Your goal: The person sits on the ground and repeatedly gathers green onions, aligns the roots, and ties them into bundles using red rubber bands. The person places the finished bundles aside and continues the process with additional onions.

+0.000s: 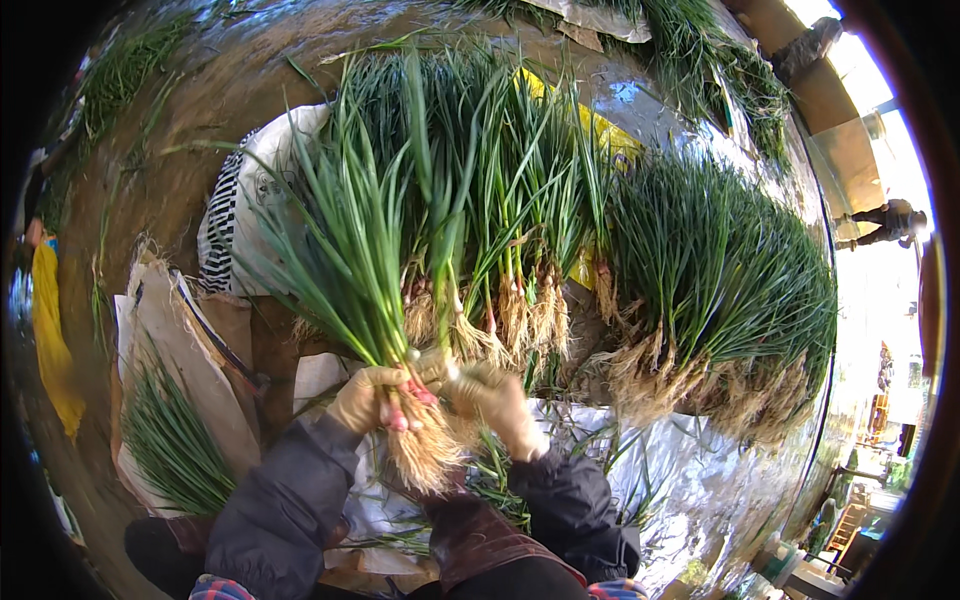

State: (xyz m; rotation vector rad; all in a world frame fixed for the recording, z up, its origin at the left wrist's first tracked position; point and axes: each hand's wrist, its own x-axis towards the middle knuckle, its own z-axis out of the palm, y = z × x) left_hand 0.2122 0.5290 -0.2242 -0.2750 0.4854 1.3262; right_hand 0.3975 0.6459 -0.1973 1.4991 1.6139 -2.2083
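My left hand (360, 397), in a pale glove, grips a bunch of green garlic-like plants (409, 394) just above their pinkish bulbs. The bunch's long leaves fan up and to the left, while its pale roots hang toward my lap. Close beside it, my right hand (491, 401), also gloved, is blurred. Its fingers close around the lower stem of a single stalk (444, 315) whose leaves point away from me. Just beyond both hands lies a spread of loose plants (517, 300), roots toward me.
At right lies a large heap of the same plants (720, 262). White sheeting (667, 472) with leaf scraps covers ground before me. A white sack (262, 202), an open brown sack (187, 322) and yellow cloth (52, 337) lie leftward. A person (889, 220) is far right.
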